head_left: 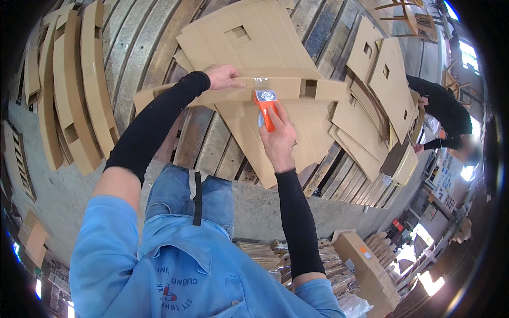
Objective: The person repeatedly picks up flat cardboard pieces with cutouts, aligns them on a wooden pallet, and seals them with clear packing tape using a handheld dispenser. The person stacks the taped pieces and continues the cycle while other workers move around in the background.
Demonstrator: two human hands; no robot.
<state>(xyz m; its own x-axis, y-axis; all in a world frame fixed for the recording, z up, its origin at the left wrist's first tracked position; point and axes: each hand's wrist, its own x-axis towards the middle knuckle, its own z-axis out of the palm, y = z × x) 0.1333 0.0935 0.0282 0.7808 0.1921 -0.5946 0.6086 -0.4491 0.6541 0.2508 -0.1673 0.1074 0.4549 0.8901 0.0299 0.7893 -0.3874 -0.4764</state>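
You are holding an orange tape dispenser against a folded cardboard strip, and the fingers of your right hand are wrapping tight around its handle. Your left hand is pressing flat on the strip just left of the dispenser, fingers together. Under the strip, flat cardboard sheets are lying on a slatted wooden table. Far right of the dispenser, another person is bending over more cardboard blanks.
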